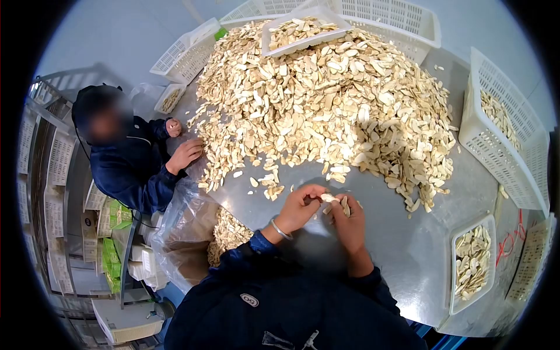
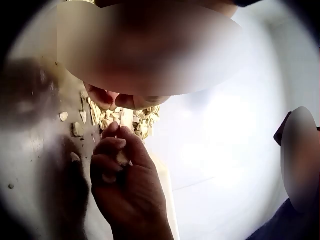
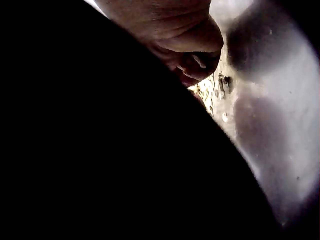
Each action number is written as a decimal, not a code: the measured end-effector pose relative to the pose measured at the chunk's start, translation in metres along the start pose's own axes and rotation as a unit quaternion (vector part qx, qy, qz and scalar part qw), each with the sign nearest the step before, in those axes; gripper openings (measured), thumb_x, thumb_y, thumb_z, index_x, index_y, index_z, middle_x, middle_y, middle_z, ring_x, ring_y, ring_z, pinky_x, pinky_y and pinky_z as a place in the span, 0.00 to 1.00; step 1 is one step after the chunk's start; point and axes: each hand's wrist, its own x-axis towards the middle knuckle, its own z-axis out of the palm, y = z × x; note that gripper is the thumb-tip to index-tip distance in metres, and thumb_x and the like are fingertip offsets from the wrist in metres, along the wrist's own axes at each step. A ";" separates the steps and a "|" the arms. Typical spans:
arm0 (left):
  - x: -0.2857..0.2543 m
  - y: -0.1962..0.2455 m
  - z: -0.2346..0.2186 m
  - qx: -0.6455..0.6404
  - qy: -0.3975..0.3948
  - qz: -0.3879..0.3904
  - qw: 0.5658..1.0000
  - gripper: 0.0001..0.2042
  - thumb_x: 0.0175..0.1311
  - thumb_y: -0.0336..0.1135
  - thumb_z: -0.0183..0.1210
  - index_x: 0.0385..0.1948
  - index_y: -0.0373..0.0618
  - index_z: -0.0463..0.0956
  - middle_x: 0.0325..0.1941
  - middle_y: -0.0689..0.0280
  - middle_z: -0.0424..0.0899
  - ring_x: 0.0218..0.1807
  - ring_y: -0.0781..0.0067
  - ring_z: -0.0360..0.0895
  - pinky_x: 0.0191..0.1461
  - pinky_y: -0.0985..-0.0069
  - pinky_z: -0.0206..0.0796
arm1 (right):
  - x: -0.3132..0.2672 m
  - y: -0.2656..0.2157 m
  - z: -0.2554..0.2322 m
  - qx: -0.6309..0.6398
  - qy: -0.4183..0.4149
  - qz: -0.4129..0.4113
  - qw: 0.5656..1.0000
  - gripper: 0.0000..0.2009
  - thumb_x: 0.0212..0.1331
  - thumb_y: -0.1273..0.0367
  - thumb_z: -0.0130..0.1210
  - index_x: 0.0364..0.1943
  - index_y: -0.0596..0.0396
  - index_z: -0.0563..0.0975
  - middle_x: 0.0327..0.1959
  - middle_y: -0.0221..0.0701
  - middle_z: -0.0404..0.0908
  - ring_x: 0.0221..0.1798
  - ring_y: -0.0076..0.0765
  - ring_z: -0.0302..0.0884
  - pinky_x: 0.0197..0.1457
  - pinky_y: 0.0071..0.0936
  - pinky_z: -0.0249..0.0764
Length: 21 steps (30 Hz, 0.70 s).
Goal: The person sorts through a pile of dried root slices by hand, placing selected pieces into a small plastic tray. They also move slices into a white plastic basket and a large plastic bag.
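Note:
In the head view, my left hand (image 1: 298,210) pinches a pale dried slice (image 1: 328,198) between thumb and forefinger. My right hand (image 1: 350,226) meets it from the other side, its fingertips right at that slice. More pale slices (image 1: 345,206) lie in the curled fingers of my right hand; the left wrist view shows slices (image 2: 121,158) there too. Both hands are above the metal table (image 1: 385,245), before a large heap of such slices (image 1: 291,111). Dark cover hides most of the right wrist view, where part of a hand (image 3: 175,25) shows at the top.
A white tray of slices (image 1: 453,262) stands at the right, near a tall white basket (image 1: 507,169). Another tray (image 1: 303,44) sits on the heap. At the left a person (image 1: 134,157) reaches to the heap's edge, beside a plastic-lined container (image 1: 186,227).

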 end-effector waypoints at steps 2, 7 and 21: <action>-0.001 0.002 -0.003 0.069 0.020 0.034 0.997 0.10 0.66 0.24 0.58 0.48 0.40 0.78 0.36 0.73 0.81 0.41 0.86 0.75 0.43 0.83 0.68 | 0.002 -0.007 -0.007 0.010 0.031 0.004 0.999 0.07 0.68 0.68 0.57 0.44 0.56 0.79 0.26 0.20 0.76 0.27 0.13 0.69 0.30 0.16 0.65; -0.002 0.015 0.004 0.203 0.000 0.070 0.977 0.07 0.67 0.28 0.61 0.44 0.39 0.80 0.36 0.73 0.82 0.41 0.87 0.74 0.43 0.83 0.69 | 0.007 -0.040 -0.042 0.123 0.103 -0.014 0.987 0.05 0.70 0.68 0.55 0.43 0.52 0.78 0.23 0.18 0.71 0.22 0.11 0.63 0.25 0.13 0.57; 0.011 0.040 0.037 -0.017 -0.051 -0.102 0.993 0.09 0.72 0.36 0.58 0.44 0.41 0.82 0.30 0.76 0.79 0.30 0.91 0.71 0.31 0.88 0.62 | -0.003 -0.031 -0.013 -0.132 0.072 -0.128 0.980 0.05 0.65 0.71 0.59 0.40 0.56 0.82 0.27 0.27 0.80 0.30 0.21 0.76 0.35 0.22 0.72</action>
